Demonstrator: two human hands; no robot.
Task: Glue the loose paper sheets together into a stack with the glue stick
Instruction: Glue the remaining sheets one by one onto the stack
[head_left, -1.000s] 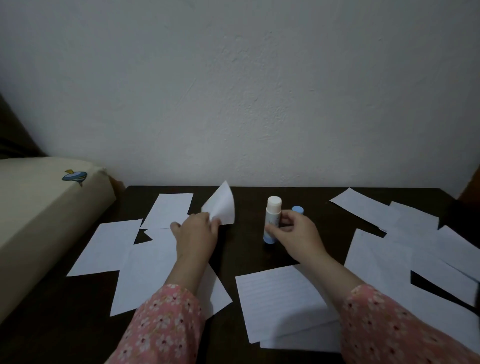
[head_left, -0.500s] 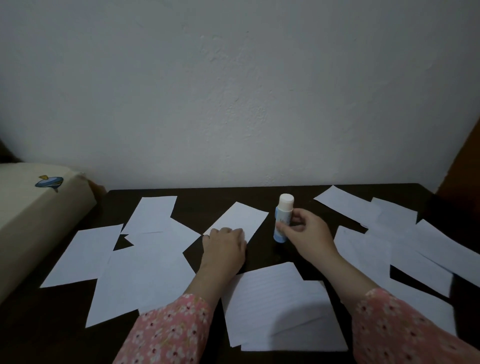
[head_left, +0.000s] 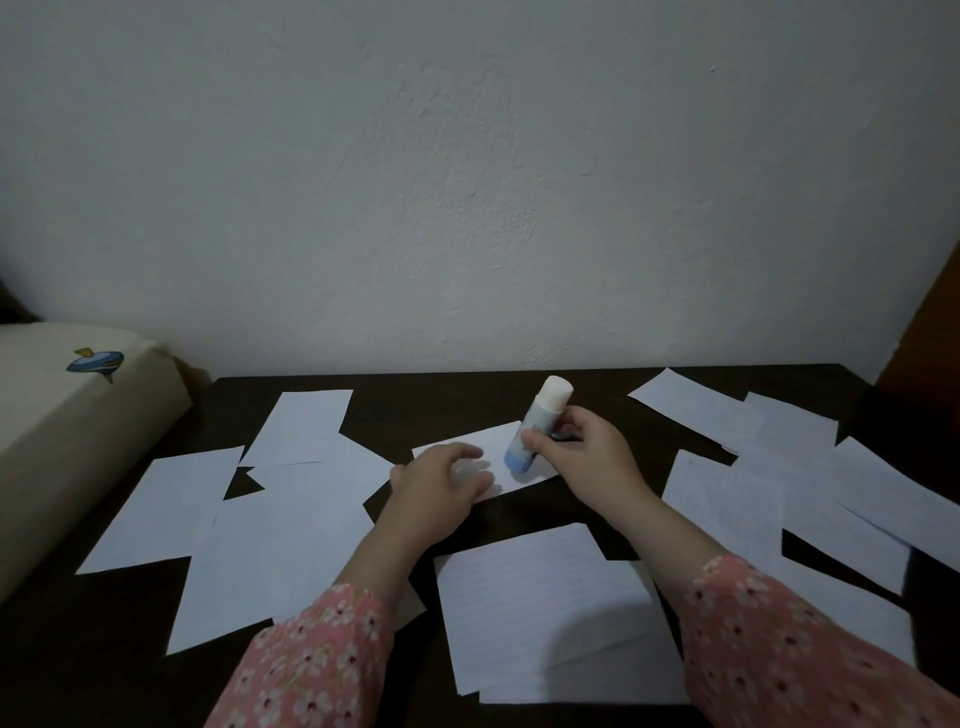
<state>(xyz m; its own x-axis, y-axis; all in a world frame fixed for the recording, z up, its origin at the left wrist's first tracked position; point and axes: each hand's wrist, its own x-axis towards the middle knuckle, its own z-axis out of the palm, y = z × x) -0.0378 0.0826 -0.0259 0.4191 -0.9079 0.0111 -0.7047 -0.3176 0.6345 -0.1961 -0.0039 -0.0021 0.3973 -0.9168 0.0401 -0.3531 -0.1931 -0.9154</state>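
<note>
A white and blue glue stick (head_left: 537, 421) is held tilted in my right hand (head_left: 579, 452), its blue bottom end touching a small white sheet (head_left: 493, 447) on the dark table (head_left: 426, 387). My left hand (head_left: 441, 480) rests on that sheet's left part with spread fingers, holding it flat. Two overlapping lined sheets (head_left: 540, 603) lie near me between my forearms. Loose white sheets (head_left: 280, 499) are scattered at the left, and more sheets (head_left: 779, 467) at the right.
A cream cushion (head_left: 62, 415) with a small blue print lies beside the table at the left. A pale wall (head_left: 467, 182) rises right behind the table. A brown wooden edge (head_left: 930, 322) shows at the far right.
My left hand laid the lifted sheet flat in the middle and slid it rightward. My right hand tilted the upright glue stick and brought it onto that sheet.
</note>
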